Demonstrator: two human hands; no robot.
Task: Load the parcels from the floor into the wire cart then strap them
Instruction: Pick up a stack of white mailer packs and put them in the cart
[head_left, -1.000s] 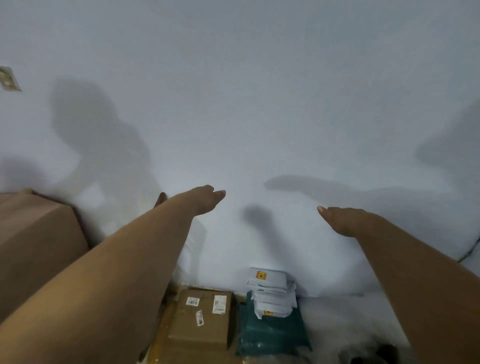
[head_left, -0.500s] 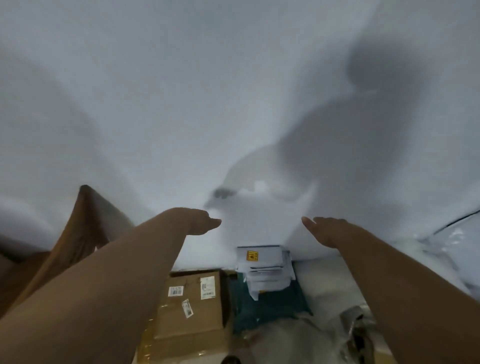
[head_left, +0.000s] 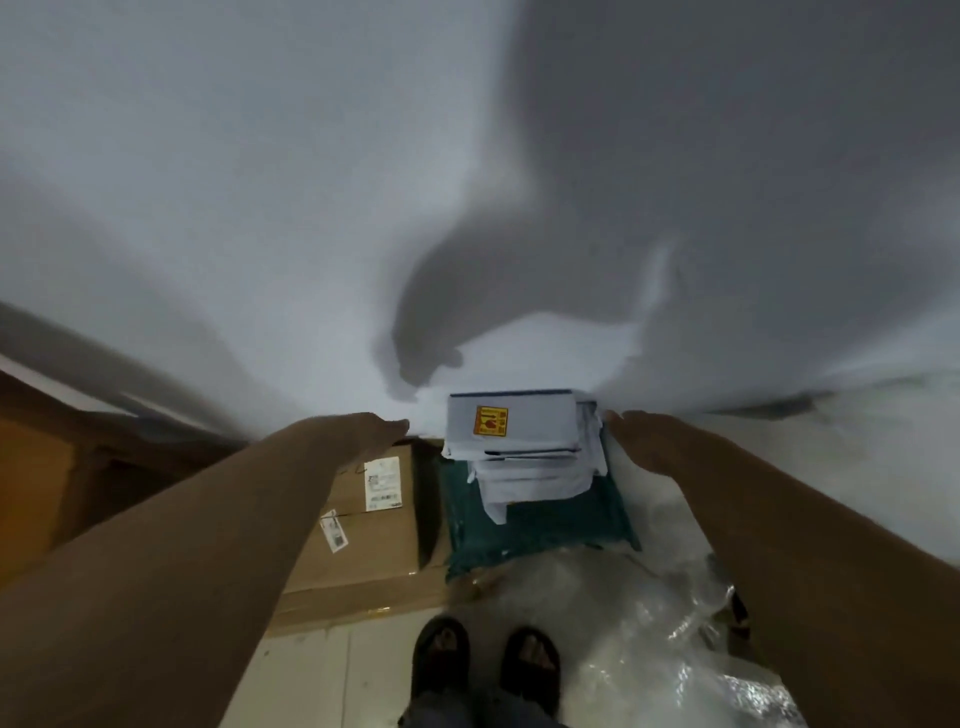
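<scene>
- Both bare arms reach forward and down toward a heap of parcels lying on the floor against a pale wall (head_left: 260, 182).
- The left hand (head_left: 363, 434) is flat, fingers straight and close together, holding nothing — it hovers above the far end of a brown cardboard box (head_left: 363, 525), left of the white stack.
- The right hand (head_left: 649, 441) is likewise flat and empty, its fingertips just beside the right edge of the stack of white parcels (head_left: 519, 447); whether it touches them I cannot tell.
- The stack of white parcels sits between the two hands; the top one carries a yellow and red sticker (head_left: 491, 420), and the lower ones are shifted unevenly.
- Under the stack lies a dark green mailer bag (head_left: 535, 530), flat on the floor.
- The brown cardboard box lies just left of the green bag, with a white shipping label (head_left: 383, 483) on top and a smaller tag (head_left: 333, 535) at its near left edge; it rests on a larger flat piece of cardboard (head_left: 363, 603).
- Clear crumpled plastic wrap (head_left: 649, 634) covers the floor at the near right.
- Another large brown carton (head_left: 47, 478) stands at the far left, blurred.
- Two dark shoes (head_left: 485, 665) stand on the tiled floor (head_left: 322, 675) at the bottom — toes pointing toward the parcels.
- Shadows of the arms and body fall on the wall above the stack.
</scene>
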